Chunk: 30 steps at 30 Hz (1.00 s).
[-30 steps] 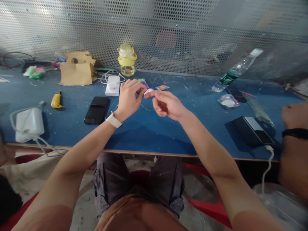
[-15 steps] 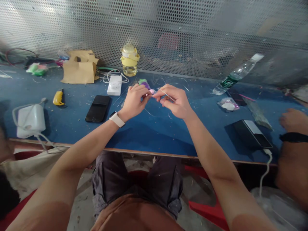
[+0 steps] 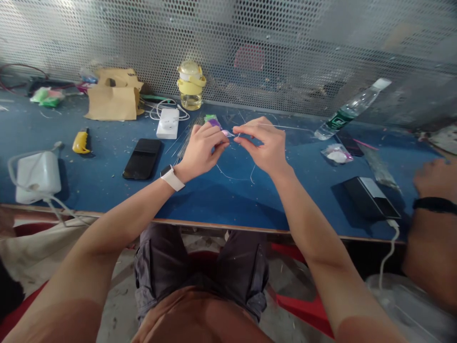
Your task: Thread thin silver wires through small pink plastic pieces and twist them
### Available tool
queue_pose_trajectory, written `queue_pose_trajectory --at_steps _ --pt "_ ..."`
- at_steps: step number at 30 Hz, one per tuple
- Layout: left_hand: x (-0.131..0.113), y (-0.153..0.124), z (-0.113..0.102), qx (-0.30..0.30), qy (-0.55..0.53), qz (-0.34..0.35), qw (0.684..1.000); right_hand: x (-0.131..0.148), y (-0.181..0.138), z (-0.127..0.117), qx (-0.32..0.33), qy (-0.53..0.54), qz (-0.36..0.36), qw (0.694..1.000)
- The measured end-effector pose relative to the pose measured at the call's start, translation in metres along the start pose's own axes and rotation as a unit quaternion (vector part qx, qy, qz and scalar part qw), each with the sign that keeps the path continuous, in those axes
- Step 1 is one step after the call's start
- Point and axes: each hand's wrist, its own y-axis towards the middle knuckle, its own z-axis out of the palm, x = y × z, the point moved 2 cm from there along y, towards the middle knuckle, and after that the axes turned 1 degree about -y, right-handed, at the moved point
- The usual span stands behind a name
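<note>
My left hand (image 3: 207, 146), with a watch (image 3: 173, 178) on its wrist, is closed in a pinch above the table. What its fingertips hold is too small to make out; a small pale pink piece (image 3: 226, 133) shows beside them. Just to the right, my right hand (image 3: 262, 143) pinches a thin pale strand (image 3: 285, 126) between thumb and forefinger. That strand runs over the hand and out to the right. Below both hands, a fine clear thread (image 3: 232, 178) curves across the blue table (image 3: 228, 205). Purple and green packets (image 3: 214, 122) lie behind my left fingers.
On the left are a phone (image 3: 142, 158), a white charger (image 3: 167, 123), a yellow cutter (image 3: 81, 142) and a white corded box (image 3: 38, 176). A yellow-banded cup (image 3: 191, 85) stands behind. Rightward are a water bottle (image 3: 352, 110), a black box (image 3: 371, 197) and another person's hand (image 3: 437, 178).
My right hand has turned and its fingers have opened out from the left fingertips. The pale strand, which lay across its fingers, now stretches out to the right. The view has shifted slightly.
</note>
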Motion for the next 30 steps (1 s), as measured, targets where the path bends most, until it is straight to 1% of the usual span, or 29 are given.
queue_pose_trajectory --at_steps 4,6,10,13,16,18,20,23,26,28,30 --pt "-0.004 0.000 -0.001 0.019 -0.008 -0.021 1.000 0.006 0.001 -0.002 0.005 0.028 0.077 0.997" --pt "-0.006 0.000 -0.001 0.030 -0.010 -0.027 0.999 0.008 0.001 -0.001 0.018 0.038 0.108 0.993" --pt "-0.011 -0.001 -0.002 0.030 -0.003 -0.020 0.999 0.011 0.003 0.000 0.052 0.075 0.139 0.986" --pt "-0.013 -0.001 -0.002 0.023 0.000 -0.022 0.999 0.012 0.004 0.001 0.077 0.103 0.138 0.982" --pt "-0.012 -0.001 -0.003 -0.003 0.001 -0.028 1.000 0.012 0.003 0.002 0.111 0.127 0.127 0.977" --pt "-0.009 0.000 -0.005 -0.023 0.005 -0.037 0.999 0.010 0.002 0.004 0.134 0.128 0.111 0.976" --pt "-0.005 0.001 -0.006 -0.034 0.007 -0.046 0.998 0.008 0.001 0.007 0.143 0.111 0.095 0.979" --pt "-0.001 0.002 -0.007 -0.030 0.007 -0.055 0.998 0.005 -0.001 0.011 0.154 0.096 0.089 0.979" --pt "0.000 0.002 -0.006 -0.025 0.006 -0.060 0.998 0.003 -0.004 0.015 0.184 0.133 0.112 0.968" --pt "0.000 0.002 -0.006 -0.026 0.003 -0.061 0.998 0.001 -0.006 0.017 0.182 0.146 0.125 0.964" --pt "0.001 0.002 -0.005 -0.025 -0.002 -0.065 0.998 -0.001 -0.008 0.018 0.148 0.117 0.116 0.975"
